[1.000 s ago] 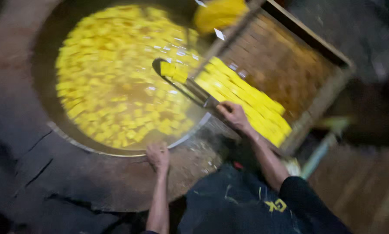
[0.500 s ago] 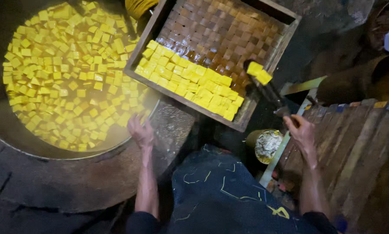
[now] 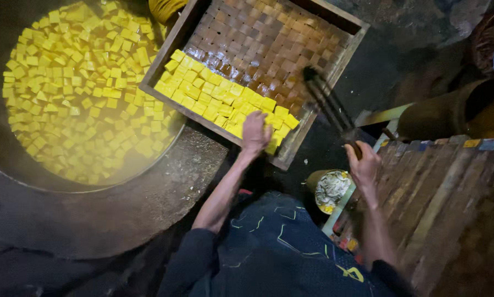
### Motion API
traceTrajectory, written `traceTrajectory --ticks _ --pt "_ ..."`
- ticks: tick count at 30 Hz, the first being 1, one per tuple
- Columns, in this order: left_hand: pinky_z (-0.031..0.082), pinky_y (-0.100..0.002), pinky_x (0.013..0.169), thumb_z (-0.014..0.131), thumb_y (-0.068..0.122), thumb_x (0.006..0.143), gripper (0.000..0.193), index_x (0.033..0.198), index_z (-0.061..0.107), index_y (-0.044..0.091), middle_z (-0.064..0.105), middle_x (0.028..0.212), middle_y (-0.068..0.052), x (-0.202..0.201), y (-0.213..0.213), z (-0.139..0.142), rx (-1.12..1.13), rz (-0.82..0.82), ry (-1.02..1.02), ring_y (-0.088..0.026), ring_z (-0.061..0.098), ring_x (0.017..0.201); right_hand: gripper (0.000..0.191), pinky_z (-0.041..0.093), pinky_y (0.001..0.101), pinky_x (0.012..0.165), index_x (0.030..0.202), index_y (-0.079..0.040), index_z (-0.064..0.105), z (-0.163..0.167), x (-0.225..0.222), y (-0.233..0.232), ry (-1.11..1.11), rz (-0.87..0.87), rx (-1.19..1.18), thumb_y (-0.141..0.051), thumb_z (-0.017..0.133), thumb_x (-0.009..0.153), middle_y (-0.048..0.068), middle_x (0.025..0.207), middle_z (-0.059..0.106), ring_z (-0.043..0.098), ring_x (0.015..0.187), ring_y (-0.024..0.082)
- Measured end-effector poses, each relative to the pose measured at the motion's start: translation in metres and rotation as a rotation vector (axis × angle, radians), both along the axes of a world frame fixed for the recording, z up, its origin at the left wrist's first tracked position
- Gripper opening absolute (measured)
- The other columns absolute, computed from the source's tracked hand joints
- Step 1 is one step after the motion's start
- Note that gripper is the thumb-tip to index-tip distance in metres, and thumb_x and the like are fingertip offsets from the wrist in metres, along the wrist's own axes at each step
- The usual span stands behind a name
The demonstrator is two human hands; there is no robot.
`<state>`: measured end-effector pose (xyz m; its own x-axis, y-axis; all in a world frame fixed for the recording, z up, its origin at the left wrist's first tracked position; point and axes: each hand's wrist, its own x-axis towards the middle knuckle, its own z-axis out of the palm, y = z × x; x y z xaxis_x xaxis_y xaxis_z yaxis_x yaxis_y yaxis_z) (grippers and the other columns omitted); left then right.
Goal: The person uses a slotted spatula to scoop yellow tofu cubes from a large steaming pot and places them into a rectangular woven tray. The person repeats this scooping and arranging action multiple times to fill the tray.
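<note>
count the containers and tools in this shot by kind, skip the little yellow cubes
Round metal vat of yellow liquid: 1
Square wooden tray with woven slat floor: 1
Long dark flat scoop, held in the right hand: 1
Small round tub beside the knee: 1
Total: 4
The left hand rests on the cubes in the tray.

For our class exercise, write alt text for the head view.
A left hand presses yellow cubes in a wooden tray, while the right hand holds a dark slotted scoop above it. More cubes float in a large pan.
</note>
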<state>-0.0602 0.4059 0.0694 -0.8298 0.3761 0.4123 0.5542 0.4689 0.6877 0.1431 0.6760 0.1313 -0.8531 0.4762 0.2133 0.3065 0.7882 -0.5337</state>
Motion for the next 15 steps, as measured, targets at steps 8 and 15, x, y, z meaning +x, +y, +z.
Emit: traceTrajectory --ticks 8,15 --pt "0.024 -0.062 0.128 0.07 0.031 0.092 0.038 0.126 0.065 0.014 0.058 0.136 -0.014 -0.012 0.088 0.012 -0.574 -0.058 0.31 -0.035 0.049 0.14 0.037 0.054 0.0365 0.072 0.117 0.003 0.073 -0.041 0.043 -0.021 -0.009 -0.374 -0.34 -0.03 0.075 0.099 0.015 0.092 0.075 0.069 0.079 0.021" --pt "0.036 -0.062 0.114 0.059 0.053 0.093 0.053 0.126 0.064 0.012 0.06 0.132 -0.012 -0.042 0.029 0.025 -0.642 -0.299 -0.046 -0.031 0.051 0.134 0.034 0.052 0.0366 0.068 0.113 0.006 0.071 -0.054 0.081 -0.021 0.026 -0.483 -0.527 -0.028 0.071 0.108 0.016 0.098 0.072 0.066 0.082 0.021"
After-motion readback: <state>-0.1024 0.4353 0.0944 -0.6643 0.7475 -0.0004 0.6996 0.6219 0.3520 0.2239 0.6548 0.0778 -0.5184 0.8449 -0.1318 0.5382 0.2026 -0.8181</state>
